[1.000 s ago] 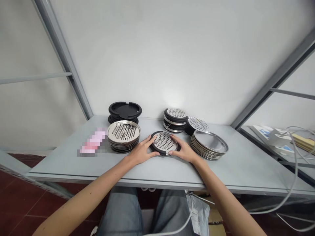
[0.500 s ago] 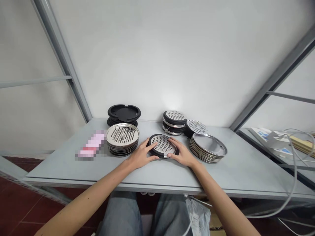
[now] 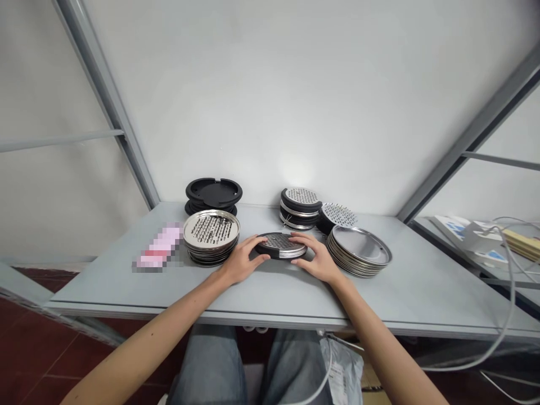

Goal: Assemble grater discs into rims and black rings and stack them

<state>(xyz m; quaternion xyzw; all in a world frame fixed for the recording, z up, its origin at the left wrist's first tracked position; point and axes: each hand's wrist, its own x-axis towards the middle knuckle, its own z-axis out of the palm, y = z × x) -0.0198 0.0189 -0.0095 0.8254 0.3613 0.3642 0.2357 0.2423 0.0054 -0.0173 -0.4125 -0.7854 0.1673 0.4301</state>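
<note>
Both hands grip a round grater (image 3: 280,243) with a black ring and a perforated metal face, tilted so its silvery edge shows at the front right. My left hand (image 3: 244,259) holds its left side, thumb below and fingers on top. On the right side, my right hand (image 3: 317,259) grips it the same way. A stack of metal grater discs (image 3: 211,230) stands close to the left hand. Beside the right hand lies a stack of plain round metal trays (image 3: 360,246).
Behind are stacked black rings (image 3: 214,193), a pile of assembled round graters (image 3: 301,202) and a leaning grater (image 3: 337,215). A blurred pink item (image 3: 160,247) lies at left. White cables (image 3: 508,304) hang at right, near a side shelf (image 3: 439,239). A wall backs the table.
The grater has been tipped up from lying nearly flat, so its front edge now shows. Both hands have shifted their hold to its sides.
</note>
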